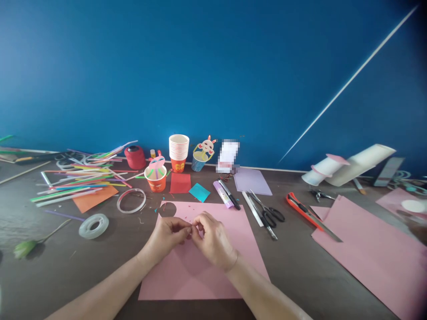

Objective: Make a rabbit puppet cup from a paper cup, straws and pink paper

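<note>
My left hand and my right hand meet above a pink paper sheet on the dark table. Both pinch a tiny piece at their fingertips; it is too small to name. The pink sheet has a round hole cut near its top left corner, and small red scraps lie scattered around it. Both forearms reach in from the bottom edge.
Coloured straws lie piled at the left beside an orange paper. Tape rolls, a decorated orange cup, stacked paper cups, red and teal squares, scissors, an orange utility knife and a large pink sheet surround me.
</note>
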Tool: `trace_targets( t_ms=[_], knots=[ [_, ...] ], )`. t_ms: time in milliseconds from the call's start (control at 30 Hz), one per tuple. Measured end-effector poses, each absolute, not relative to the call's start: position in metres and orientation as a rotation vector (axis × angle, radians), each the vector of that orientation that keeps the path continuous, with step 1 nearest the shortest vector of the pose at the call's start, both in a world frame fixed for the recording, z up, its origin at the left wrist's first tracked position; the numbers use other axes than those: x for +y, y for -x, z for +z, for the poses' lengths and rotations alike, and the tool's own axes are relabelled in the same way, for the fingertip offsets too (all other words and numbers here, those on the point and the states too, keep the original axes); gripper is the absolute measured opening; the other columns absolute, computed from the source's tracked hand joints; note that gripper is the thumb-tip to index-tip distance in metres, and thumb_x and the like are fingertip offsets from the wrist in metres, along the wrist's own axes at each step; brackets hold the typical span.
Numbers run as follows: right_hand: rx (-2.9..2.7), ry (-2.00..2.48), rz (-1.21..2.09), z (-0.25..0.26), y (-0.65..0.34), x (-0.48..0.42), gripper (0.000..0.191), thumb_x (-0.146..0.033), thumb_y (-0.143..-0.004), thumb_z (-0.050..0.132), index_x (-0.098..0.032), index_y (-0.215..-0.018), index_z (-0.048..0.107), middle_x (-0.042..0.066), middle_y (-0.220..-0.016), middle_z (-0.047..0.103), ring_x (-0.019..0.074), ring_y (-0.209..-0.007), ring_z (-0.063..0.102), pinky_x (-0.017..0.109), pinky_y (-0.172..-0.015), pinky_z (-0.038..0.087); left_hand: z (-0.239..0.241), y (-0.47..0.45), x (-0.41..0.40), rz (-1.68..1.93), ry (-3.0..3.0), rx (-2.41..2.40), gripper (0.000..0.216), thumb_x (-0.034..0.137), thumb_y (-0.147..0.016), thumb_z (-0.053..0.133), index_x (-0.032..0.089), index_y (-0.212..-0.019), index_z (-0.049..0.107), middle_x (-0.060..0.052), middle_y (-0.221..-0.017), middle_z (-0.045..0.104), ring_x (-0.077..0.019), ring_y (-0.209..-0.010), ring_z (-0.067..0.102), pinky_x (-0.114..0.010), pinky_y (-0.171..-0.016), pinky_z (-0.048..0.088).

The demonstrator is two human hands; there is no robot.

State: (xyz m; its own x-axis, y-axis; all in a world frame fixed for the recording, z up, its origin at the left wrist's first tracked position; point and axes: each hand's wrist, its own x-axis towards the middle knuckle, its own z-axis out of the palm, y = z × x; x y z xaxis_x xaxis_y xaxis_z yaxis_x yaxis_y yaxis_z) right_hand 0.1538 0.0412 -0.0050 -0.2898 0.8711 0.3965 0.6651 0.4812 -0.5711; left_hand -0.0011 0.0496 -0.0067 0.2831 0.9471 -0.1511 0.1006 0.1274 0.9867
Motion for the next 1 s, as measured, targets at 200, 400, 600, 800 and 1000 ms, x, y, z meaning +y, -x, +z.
trace_targets(
  t_ms=[200,400,600,800,1000],
  knots=[
    [-2.146,1.232,0.295,-0.0044,-0.1545,0.0412,0.007,-0.012,-0.078,0.044,-0.019,-0.077,0.046,0.001,-0.073,0.054,0.0127,-0.061,0.052,0.022,-0.053,0.037,-0.0071,0.0020,0.0493,0.847,-1.182,1.098,0.015,0.025,-0.071,0.060,0.012,-0.067,0.066,-0.002,-0.061,0.064,-0.0095,-0.054,0.056,-0.020,-0.052,0.045],
    [-2.234,1.150,0.141,-0.0105,-0.1558,0.0430,0.008,-0.012,-0.080,0.042,-0.019,-0.078,0.046,0.001,-0.072,0.052,0.0124,-0.059,0.050,0.022,-0.049,0.034,-0.0069,0.0013,0.0485,0.830,-1.112,1.072,0.013,0.023,-0.072,0.058,0.012,-0.067,0.062,0.000,-0.061,0.063,-0.0085,-0.054,0.055,-0.018,-0.052,0.044],
    [-2.264,1.113,0.069,-0.0100,-0.1564,0.0438,0.010,-0.013,-0.081,0.041,-0.019,-0.076,0.045,0.000,-0.069,0.050,0.0118,-0.056,0.047,0.022,-0.047,0.032,-0.0077,-0.0004,0.0489,0.834,-1.065,1.076,0.011,0.022,-0.071,0.059,0.012,-0.065,0.059,0.001,-0.058,0.061,-0.0076,-0.053,0.054,-0.017,-0.051,0.043],
    [-2.281,1.087,0.041,-0.0096,-0.1560,0.0433,0.010,-0.012,-0.080,0.041,-0.019,-0.074,0.045,-0.001,-0.069,0.049,0.0114,-0.056,0.046,0.023,-0.046,0.031,-0.0070,-0.0003,0.0482,0.860,-1.044,1.093,0.015,0.025,-0.071,0.059,0.012,-0.063,0.060,0.001,-0.056,0.060,-0.0075,-0.052,0.053,-0.017,-0.051,0.042],
    [-2.180,1.154,0.184,-0.0108,-0.1560,0.0421,0.007,-0.012,-0.077,0.044,-0.019,-0.077,0.045,-0.001,-0.072,0.051,0.0107,-0.059,0.050,0.021,-0.050,0.035,-0.0074,0.0014,0.0502,0.865,-1.006,1.086,0.017,0.028,-0.072,0.061,0.013,-0.067,0.062,-0.001,-0.060,0.064,-0.0091,-0.055,0.057,-0.018,-0.052,0.044]
  ],
)
